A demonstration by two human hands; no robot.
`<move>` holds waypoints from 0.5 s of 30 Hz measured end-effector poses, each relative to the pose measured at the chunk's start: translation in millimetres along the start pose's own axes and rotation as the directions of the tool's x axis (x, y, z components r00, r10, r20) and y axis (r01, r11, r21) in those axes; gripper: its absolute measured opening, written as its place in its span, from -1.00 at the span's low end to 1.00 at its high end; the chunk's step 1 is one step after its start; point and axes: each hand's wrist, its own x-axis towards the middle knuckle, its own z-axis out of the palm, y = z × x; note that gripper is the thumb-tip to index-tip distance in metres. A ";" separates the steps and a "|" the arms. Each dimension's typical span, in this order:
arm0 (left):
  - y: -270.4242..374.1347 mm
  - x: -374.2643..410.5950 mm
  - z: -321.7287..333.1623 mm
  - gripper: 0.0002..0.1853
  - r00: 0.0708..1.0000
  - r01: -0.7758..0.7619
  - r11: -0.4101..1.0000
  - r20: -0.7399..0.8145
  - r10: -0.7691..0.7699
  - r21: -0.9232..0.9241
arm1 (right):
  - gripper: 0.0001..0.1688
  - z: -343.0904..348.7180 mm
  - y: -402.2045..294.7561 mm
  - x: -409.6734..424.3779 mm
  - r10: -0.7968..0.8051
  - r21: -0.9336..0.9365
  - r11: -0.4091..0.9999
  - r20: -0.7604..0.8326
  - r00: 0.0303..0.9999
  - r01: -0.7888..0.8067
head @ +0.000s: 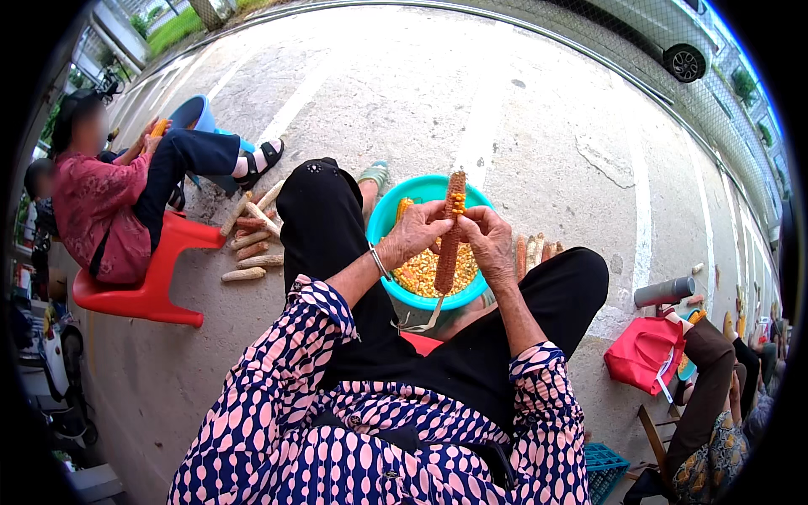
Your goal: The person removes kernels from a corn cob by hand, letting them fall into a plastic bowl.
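Note:
Between my two hands stands a reddish corn cob, nearly stripped, with a few yellow kernels left near its upper part. My left hand grips it from the left side, fingers around its middle. On the other side, my right hand has thumb and fingers against the cob beside the remaining kernels. A dry husk strip trails from its lower end. Below the hands, a turquoise basin sits between my legs and holds loose yellow corn kernels. Another yellow ear leans inside at its left rim.
Bare cobs lie on the concrete to my left, others beyond my right knee. A person on a red plastic stool holds an ear near a blue bucket. At right are a red bag, a grey flask and seated people.

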 end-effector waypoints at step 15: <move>4.0 -2.2 -5.4 -0.66 0.986 0.134 0.991 0.097 -0.135 0.023 | -0.78 4.3 -4.4 -3.0 0.052 -0.046 0.998 0.002 0.999 -0.052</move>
